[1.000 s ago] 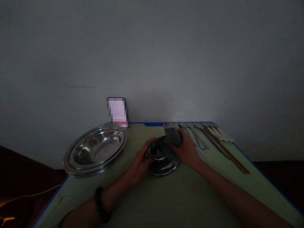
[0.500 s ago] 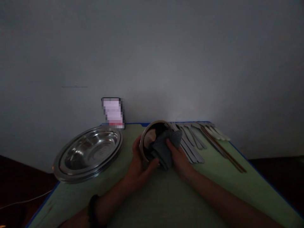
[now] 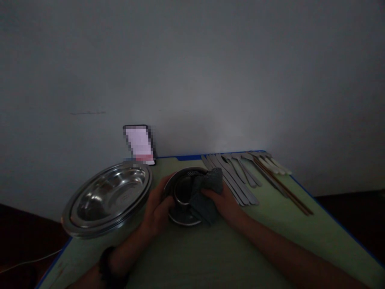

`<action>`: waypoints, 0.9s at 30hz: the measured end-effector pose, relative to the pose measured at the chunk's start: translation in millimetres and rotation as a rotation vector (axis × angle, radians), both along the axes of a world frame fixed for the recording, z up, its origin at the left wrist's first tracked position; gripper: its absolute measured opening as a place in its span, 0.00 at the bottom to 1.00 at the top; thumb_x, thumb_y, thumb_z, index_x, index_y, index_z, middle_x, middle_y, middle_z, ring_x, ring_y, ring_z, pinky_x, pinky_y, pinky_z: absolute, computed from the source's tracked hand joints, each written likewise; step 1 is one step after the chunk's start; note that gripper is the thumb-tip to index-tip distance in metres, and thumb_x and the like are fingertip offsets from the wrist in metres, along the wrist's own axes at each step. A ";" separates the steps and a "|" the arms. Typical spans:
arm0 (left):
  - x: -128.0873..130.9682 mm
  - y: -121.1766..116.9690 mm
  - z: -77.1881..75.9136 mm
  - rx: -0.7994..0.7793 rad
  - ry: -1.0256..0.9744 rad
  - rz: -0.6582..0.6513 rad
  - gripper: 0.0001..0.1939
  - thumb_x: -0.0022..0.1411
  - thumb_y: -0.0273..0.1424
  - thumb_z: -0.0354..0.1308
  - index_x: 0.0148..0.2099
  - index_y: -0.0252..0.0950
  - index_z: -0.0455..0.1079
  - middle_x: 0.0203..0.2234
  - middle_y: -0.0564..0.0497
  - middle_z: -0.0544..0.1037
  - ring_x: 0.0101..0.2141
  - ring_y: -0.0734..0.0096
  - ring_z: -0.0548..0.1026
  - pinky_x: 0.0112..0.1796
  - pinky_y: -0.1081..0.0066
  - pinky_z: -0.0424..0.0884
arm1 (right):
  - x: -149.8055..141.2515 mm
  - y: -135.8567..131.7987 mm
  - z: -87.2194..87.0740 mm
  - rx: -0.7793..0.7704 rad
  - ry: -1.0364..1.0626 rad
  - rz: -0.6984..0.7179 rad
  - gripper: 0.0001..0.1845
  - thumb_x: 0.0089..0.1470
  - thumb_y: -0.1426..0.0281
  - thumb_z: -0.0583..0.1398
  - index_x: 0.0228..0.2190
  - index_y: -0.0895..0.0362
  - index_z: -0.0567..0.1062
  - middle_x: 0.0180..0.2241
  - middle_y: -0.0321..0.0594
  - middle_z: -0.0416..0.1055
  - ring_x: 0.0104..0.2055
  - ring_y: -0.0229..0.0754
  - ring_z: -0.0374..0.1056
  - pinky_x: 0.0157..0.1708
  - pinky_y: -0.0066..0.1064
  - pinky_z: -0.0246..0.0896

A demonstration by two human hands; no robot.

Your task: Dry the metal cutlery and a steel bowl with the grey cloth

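A round metal bowl [image 3: 183,220] is held tilted over the middle of the table, a smaller ring showing at its centre. My left hand [image 3: 158,208] grips its left edge, with the thumb toward the ring. A dark grey cloth [image 3: 206,200] is bunched in my right hand [image 3: 224,202] and lies against the right part of the bowl, hiding that side. Whether I see the bowl's inside or its underside, I cannot tell in this dim light.
Nested steel basins [image 3: 111,196] stand on the left of the green table [image 3: 186,261]. A phone [image 3: 138,142] leans against the wall behind. Knives [image 3: 237,188], forks and spoons [image 3: 248,170], brown chopsticks [image 3: 282,186] and white-handled utensils [image 3: 276,165] lie at the right.
The bowl has turned and come lower and slightly left, now showing a ring at its middle. My left hand has shifted left along its edge. The cloth remains in my right hand.
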State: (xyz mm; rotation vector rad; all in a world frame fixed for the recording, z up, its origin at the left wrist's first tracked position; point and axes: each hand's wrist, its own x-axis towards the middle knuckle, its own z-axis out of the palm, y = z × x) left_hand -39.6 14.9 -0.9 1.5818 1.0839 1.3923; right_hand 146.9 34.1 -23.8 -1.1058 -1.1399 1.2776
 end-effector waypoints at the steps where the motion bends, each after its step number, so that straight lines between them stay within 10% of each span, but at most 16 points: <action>1: -0.9 0.9 0.0 -0.038 -0.015 -0.010 0.26 0.45 0.24 0.52 0.50 0.36 0.68 0.39 0.51 0.78 0.43 0.53 0.73 0.42 0.60 0.69 | -0.1 -0.2 -0.7 0.006 -0.007 0.004 0.18 0.38 0.66 0.64 0.36 0.55 0.73 0.36 0.39 0.74 0.40 0.47 0.69 0.44 0.40 0.62; 7: 11.4 -1.9 -9.1 -0.022 -0.161 -0.035 0.35 0.52 0.28 0.53 0.63 0.41 0.51 0.54 0.49 0.68 0.53 0.54 0.66 0.53 0.56 0.61 | -4.6 0.6 -3.0 -0.059 0.176 0.003 0.19 0.42 0.60 0.64 0.37 0.54 0.73 0.40 0.40 0.74 0.44 0.47 0.69 0.46 0.39 0.62; 13: 31.4 -15.3 -14.0 0.198 0.213 0.018 0.47 0.55 0.29 0.58 0.66 0.46 0.29 0.61 0.46 0.56 0.59 0.56 0.57 0.56 0.55 0.56 | -2.8 6.8 -8.5 -0.089 0.243 0.063 0.19 0.44 0.59 0.63 0.38 0.54 0.74 0.42 0.40 0.74 0.47 0.47 0.68 0.50 0.40 0.59; 22: 3.6 5.2 -6.6 -0.027 -0.089 0.017 0.32 0.45 0.25 0.52 0.56 0.37 0.64 0.50 0.51 0.73 0.52 0.51 0.66 0.54 0.55 0.61 | 1.2 1.5 0.7 -0.069 0.071 0.107 0.18 0.40 0.62 0.65 0.36 0.55 0.75 0.40 0.41 0.75 0.45 0.48 0.69 0.48 0.42 0.61; 27: 10.2 2.3 -11.7 -0.069 -0.165 0.020 0.31 0.50 0.27 0.51 0.59 0.38 0.59 0.52 0.49 0.70 0.54 0.53 0.65 0.56 0.54 0.57 | -1.2 2.4 -1.2 -0.111 0.150 0.091 0.17 0.41 0.63 0.65 0.36 0.55 0.74 0.38 0.39 0.76 0.43 0.47 0.70 0.46 0.40 0.63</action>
